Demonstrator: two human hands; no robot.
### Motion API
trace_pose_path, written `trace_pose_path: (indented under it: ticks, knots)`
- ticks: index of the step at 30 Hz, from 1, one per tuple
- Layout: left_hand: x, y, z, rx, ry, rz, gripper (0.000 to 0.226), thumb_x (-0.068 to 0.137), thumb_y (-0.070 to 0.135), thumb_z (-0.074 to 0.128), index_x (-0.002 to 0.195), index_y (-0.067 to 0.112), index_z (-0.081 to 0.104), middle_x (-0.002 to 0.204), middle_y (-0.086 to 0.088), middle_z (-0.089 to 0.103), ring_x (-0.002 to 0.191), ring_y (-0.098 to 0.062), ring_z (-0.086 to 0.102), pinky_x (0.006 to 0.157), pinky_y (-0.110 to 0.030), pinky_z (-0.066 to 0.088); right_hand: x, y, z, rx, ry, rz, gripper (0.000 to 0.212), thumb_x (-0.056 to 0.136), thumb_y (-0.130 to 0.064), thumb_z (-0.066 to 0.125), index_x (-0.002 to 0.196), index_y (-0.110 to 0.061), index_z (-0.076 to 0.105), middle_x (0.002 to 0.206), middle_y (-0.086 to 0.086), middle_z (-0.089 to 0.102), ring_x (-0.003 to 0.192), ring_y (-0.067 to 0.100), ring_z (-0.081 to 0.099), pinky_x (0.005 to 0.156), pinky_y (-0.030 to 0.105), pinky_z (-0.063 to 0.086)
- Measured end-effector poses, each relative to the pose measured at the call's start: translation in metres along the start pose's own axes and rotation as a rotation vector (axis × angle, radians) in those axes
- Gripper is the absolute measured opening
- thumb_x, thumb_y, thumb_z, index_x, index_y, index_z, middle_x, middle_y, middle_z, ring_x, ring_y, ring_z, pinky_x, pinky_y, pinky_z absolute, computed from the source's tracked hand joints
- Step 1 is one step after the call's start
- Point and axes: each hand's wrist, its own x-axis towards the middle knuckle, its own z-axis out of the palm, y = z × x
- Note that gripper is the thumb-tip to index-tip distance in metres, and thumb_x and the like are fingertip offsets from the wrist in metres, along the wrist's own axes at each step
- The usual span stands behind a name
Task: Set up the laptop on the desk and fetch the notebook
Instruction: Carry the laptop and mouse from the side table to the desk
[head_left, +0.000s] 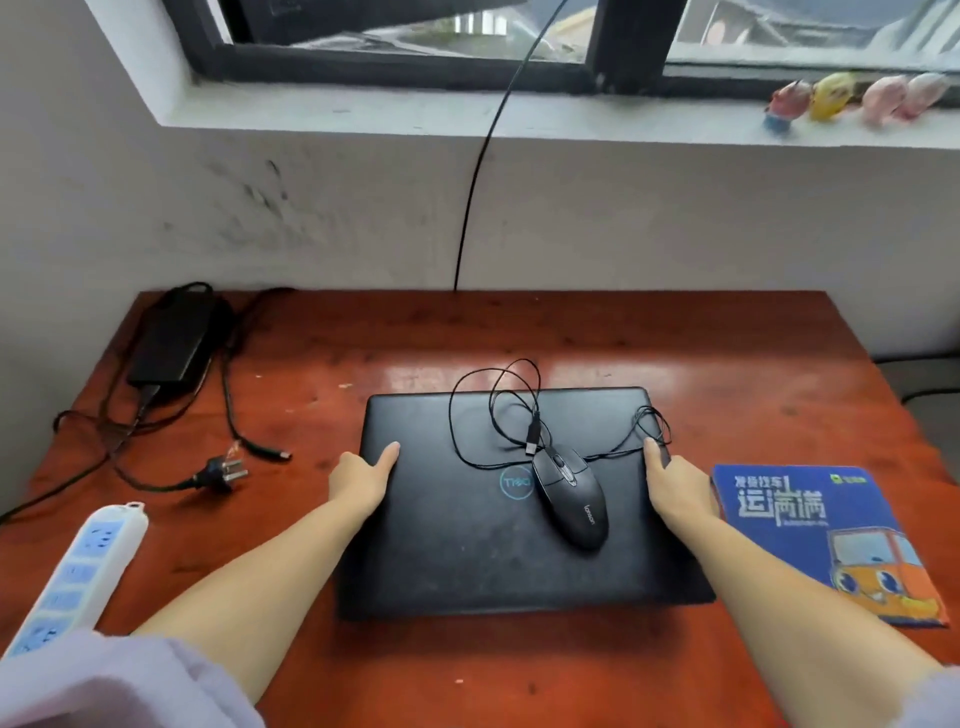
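Observation:
A closed black laptop (467, 545) lies flat in the middle of the red-brown desk (727, 374). On its lid rests a black wired mouse (571, 499) with its thin cable looped toward the far edge. My left hand (363, 475) grips the laptop's left edge, thumb on the lid. My right hand (672, 483) grips the right edge the same way. No notebook is in view.
A blue mouse pad (831, 540) with a cartoon car lies to the right of the laptop. At the left are a black power adapter (171, 338) with its cords and plug (223, 473), and a white power strip (78, 566). Small toy figures (852, 98) stand on the windowsill.

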Motion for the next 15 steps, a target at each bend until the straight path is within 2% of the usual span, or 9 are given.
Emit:
trace_pose_path:
  ticks: [3, 6, 9, 15]
  knots:
    - [0.012, 0.007, 0.002, 0.065, 0.017, 0.005, 0.077, 0.085, 0.061, 0.049, 0.122, -0.006, 0.045, 0.121, -0.022, 0.058, 0.108, -0.04, 0.056, 0.078, -0.038, 0.041, 0.019, -0.008, 0.003, -0.024, -0.026, -0.003, 0.076, 0.09, -0.061, 0.022, 0.114, 0.003, 0.054, 0.12, 0.027, 0.057, 0.108, 0.04, 0.055, 0.076, 0.04, 0.037]
    - [0.02, 0.01, 0.004, 0.129, 0.054, 0.011, 0.08, 0.085, 0.063, 0.046, 0.124, -0.006, 0.044, 0.124, -0.023, 0.057, 0.11, -0.041, 0.055, 0.08, -0.039, 0.042, 0.031, -0.013, 0.004, -0.069, -0.022, -0.022, 0.076, 0.09, -0.062, 0.021, 0.112, 0.002, 0.056, 0.119, 0.027, 0.059, 0.107, 0.04, 0.056, 0.074, 0.039, 0.036]
    - [0.026, 0.016, 0.004, 0.147, 0.084, -0.002, 0.079, 0.085, 0.063, 0.045, 0.124, -0.006, 0.043, 0.125, -0.025, 0.056, 0.112, -0.043, 0.054, 0.087, -0.043, 0.044, 0.039, -0.021, 0.004, -0.07, -0.028, -0.045, 0.073, 0.091, -0.06, 0.022, 0.109, 0.001, 0.057, 0.118, 0.027, 0.06, 0.106, 0.04, 0.056, 0.078, 0.04, 0.039]
    - [0.035, 0.023, 0.002, 0.295, 0.113, 0.042, 0.071, 0.088, 0.062, 0.038, 0.117, -0.002, 0.045, 0.119, -0.025, 0.059, 0.107, -0.043, 0.056, 0.08, -0.042, 0.044, 0.048, -0.028, 0.004, -0.115, -0.043, -0.098, 0.069, 0.093, -0.057, 0.021, 0.106, 0.001, 0.056, 0.114, 0.027, 0.06, 0.103, 0.041, 0.056, 0.078, 0.041, 0.041]
